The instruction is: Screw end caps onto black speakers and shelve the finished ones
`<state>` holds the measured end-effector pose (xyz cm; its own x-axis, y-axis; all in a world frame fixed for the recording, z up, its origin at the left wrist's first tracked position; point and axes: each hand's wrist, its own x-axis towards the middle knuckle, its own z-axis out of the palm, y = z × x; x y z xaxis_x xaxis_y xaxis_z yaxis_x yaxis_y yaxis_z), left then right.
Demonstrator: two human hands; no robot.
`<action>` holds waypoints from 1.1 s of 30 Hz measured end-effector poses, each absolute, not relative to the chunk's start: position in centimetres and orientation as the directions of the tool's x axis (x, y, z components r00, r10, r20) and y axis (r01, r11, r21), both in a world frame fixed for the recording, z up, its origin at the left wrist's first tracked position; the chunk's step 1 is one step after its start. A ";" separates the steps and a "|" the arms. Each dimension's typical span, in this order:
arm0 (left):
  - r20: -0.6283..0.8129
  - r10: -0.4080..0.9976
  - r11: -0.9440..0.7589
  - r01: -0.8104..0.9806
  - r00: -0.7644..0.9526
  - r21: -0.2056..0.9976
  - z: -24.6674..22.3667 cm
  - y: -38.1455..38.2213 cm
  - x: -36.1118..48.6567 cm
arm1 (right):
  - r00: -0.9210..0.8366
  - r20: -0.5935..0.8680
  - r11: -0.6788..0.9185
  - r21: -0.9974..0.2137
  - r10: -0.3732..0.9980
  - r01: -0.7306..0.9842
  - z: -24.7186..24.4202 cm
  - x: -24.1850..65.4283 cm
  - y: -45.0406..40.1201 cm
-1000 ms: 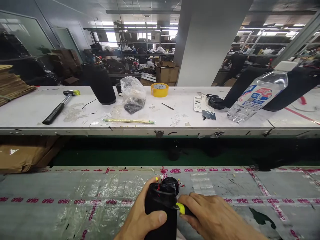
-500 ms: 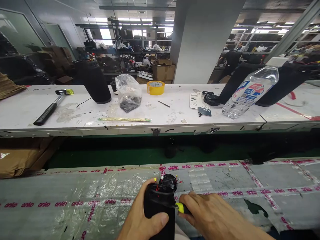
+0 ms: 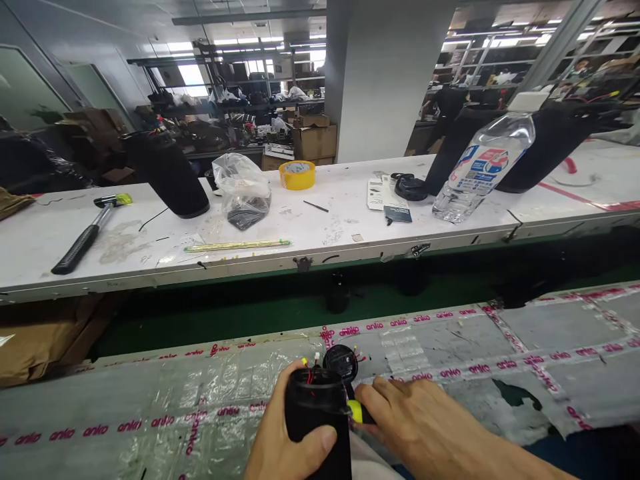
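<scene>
My left hand is wrapped round a black cylindrical speaker housing, held upright with its open top facing up. Red wires with small white and yellow connectors stick out of that top. In my right hand is a black-and-yellow handled tool, its yellow end against the right side of the housing just below the rim. The tool's tip is too small to make out, and my fingers cover most of its handle. A round black cap-like part with short wires sits just behind the housing.
The plastic-covered bench lies under my hands. On the white shelf beyond are a hammer, a bagged dark part, yellow tape, a water bottle and more black cylinders. Cardboard is at left.
The view has tilted, and the shelf items have shifted left in it. Both hands keep their grips; the tool's yellow end stays at the housing's side, with little visible movement.
</scene>
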<state>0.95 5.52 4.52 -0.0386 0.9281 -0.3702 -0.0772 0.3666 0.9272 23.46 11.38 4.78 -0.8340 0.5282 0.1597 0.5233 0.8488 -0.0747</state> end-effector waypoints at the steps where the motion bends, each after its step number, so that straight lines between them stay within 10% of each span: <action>1: -0.369 0.928 0.366 -0.049 -0.054 0.929 4.6 5.6 0.9 | -0.841 0.161 0.856 -0.070 0.516 0.512 4.8 23.5 11.4; 7: -0.347 0.935 0.340 -0.099 -0.071 0.935 4.3 6.0 1.1 | -0.831 0.123 0.838 -0.155 0.542 0.523 4.5 23.5 12.2; 15: -0.430 0.901 0.387 -0.349 -0.053 0.853 3.5 5.0 0.5 | -0.404 -0.020 0.169 -0.888 0.914 0.427 2.3 22.9 10.9; 22: -0.416 0.888 0.251 -0.548 -0.198 0.797 1.7 5.4 0.3 | -0.267 -0.396 -0.303 -0.895 0.879 0.328 -2.0 20.0 7.8; 29: -0.392 0.916 0.272 -0.594 -0.080 0.757 1.7 4.7 0.4 | -0.484 -0.315 -0.480 -0.837 0.816 -0.265 -2.7 17.5 8.1; 33: -0.371 0.920 0.359 -0.658 0.128 0.662 2.3 5.0 0.3 | -0.423 -0.331 -0.408 -0.907 0.844 -0.103 -2.1 19.1 8.5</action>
<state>0.31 5.03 2.35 0.1284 0.9197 -0.3710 -0.6583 0.3589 0.6617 19.05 8.51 -2.12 -0.4227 0.8437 -0.3309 -0.1034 -0.4076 -0.9073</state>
